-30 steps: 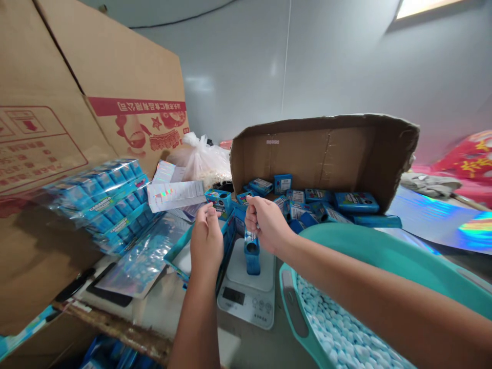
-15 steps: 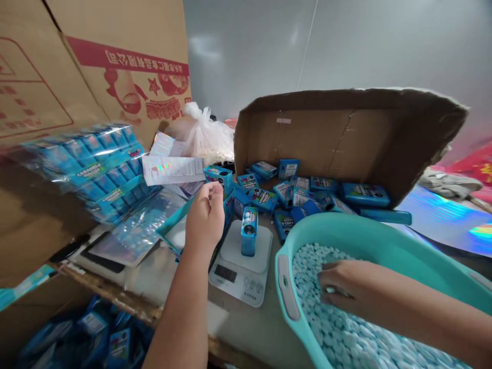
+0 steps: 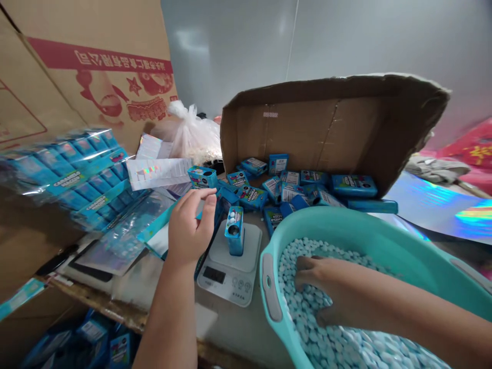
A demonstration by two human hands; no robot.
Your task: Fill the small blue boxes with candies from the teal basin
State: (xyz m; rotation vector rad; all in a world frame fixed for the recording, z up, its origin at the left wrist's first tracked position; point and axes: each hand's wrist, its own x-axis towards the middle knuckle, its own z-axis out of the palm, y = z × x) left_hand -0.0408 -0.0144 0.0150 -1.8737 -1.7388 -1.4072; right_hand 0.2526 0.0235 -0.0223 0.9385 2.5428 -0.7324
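Observation:
My right hand point(image 3: 321, 287) is down in a turquoise tub point(image 3: 269, 251) among pale blue candies point(image 3: 346, 338). Its thumb is spread from the fingers, and the fingertips press into the candies. My left hand point(image 3: 190, 223) hovers left of a white kitchen scale point(image 3: 249, 256), fingers loosely bent and thumb a little apart, with nothing visible in it. On the scale's plate stands one small blue candy box point(image 3: 235, 236), upright, with a dark round opening on top. Beyond my left fingers sits another blue box point(image 3: 202, 177). Behind the left hand is a blue-edged tray point(image 3: 154, 233), partly hidden.
An open cardboard box point(image 3: 292, 123) lies on its side behind, with several blue boxes point(image 3: 251, 197) spilling out. At left, wrapped blue packs point(image 3: 73, 174) lean by a large carton point(image 3: 103, 87). Below the table edge, a bin holds more blue boxes point(image 3: 119, 348).
My right hand has opened from a closed grip and spread deeper into the candies. My left fingers have loosened. The whole view has shifted slightly, moving things leftward.

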